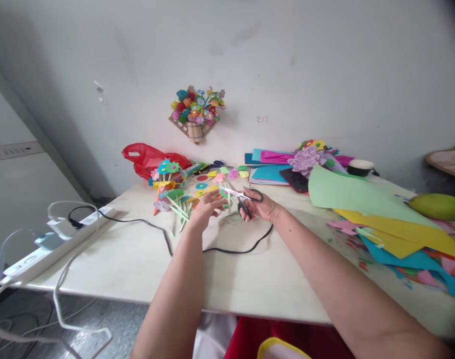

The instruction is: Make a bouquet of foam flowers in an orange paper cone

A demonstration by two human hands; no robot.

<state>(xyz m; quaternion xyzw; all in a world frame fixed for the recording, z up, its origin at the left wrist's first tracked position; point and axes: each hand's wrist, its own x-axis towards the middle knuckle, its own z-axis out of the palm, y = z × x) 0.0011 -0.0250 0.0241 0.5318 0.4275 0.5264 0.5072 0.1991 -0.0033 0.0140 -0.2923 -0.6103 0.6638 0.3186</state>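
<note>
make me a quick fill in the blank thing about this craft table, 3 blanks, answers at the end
The right hand holds scissors whose handles are ____ in colour.
The plastic bag at the back of the table is ____ in colour.
The white power strip lies along the table's ____ edge, as the person sees it.

Missing words: black; red; left

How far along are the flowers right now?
Assembled flowers beside the red bag look done. The right hand holds scissors; the left hand is by a green piece. Probably left: the loose blue flower shape, pale green strips and large sheets.
</note>
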